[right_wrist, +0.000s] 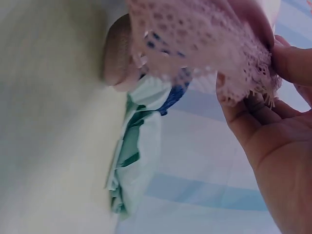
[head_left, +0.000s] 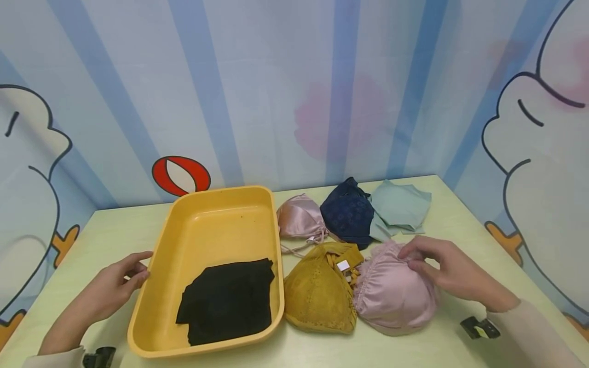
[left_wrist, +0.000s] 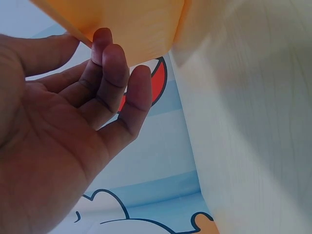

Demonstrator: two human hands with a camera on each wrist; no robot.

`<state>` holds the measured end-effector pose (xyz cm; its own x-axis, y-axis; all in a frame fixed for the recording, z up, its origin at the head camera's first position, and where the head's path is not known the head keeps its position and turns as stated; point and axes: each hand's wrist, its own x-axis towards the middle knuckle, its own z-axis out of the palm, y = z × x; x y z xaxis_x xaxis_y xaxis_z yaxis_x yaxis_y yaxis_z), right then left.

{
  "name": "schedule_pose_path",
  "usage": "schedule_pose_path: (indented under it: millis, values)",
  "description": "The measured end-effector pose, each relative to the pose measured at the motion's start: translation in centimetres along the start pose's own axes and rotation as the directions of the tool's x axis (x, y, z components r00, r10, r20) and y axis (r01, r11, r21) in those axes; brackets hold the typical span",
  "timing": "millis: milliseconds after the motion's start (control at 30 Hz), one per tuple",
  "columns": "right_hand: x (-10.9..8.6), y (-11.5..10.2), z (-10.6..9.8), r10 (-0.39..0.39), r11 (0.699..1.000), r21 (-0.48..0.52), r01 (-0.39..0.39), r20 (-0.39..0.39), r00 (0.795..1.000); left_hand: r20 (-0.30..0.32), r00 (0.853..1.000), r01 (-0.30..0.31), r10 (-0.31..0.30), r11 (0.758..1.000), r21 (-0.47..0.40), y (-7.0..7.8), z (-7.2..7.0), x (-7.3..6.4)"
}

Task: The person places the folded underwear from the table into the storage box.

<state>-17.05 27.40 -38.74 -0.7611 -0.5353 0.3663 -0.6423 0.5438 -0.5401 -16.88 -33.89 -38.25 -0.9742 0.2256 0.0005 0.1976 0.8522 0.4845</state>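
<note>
My right hand [head_left: 444, 268] pinches the lacy edge of a pink bra [head_left: 398, 296] between thumb and fingers; the right wrist view shows that lace [right_wrist: 204, 53] close up. At the left side of a yellow tray [head_left: 209, 232], my left hand [head_left: 115, 286] holds the rim with bent fingers and thumb. The left wrist view has the tray's outer wall [left_wrist: 141, 29] above those fingers. A folded black cloth [head_left: 230, 301] lies in the near part of the tray. Beside the pink bra is a mustard-yellow bra [head_left: 317, 296].
Behind these lie a shiny pink satin bra [head_left: 301, 217] with thin straps, a navy lace bra [head_left: 347, 212] and a pale green garment [head_left: 402, 204]. They rest on a light wooden table [head_left: 465, 225]. A striped cartoon curtain [head_left: 285, 92] stands along the back and sides.
</note>
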Motion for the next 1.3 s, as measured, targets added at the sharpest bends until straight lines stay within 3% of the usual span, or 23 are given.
schedule_pose_path:
  millis: [300, 767, 900, 1067, 1300]
  values:
    - [0.8, -1.8, -1.4, -0.096, 0.993, -0.069, 0.093, -0.038, 0.995, -0.004, 1.0, -0.008, 0.008, 1.0, -0.006, -0.1, 0.1, 0.0]
    - [1.8, -3.7, -3.8, -0.153, 0.978, -0.172, 0.12, -0.194, 0.969, -0.001, 1.0, -0.007, 0.007, 1.0, -0.006, 0.1, 0.1, -0.1]
    - [2.4, -4.7, -4.3, -0.194, 0.975, -0.161, 0.153, -0.277, 0.941, -0.004, 1.0, -0.006, 0.006, 1.0, -0.001, 0.1, 0.1, 0.0]
    - [3.4, -6.7, -4.7, -0.252, 0.968, -0.103, 0.23, -0.401, 0.881, -0.005, 1.0, -0.008, 0.008, 1.0, 0.001, 0.0, 0.0, 0.0]
    - [4.4, -8.4, -4.9, -0.26, 0.963, -0.078, 0.257, -0.509, 0.821, 0.0, 1.0, 0.004, -0.004, 1.0, -0.003, 0.2, 0.0, 0.0]
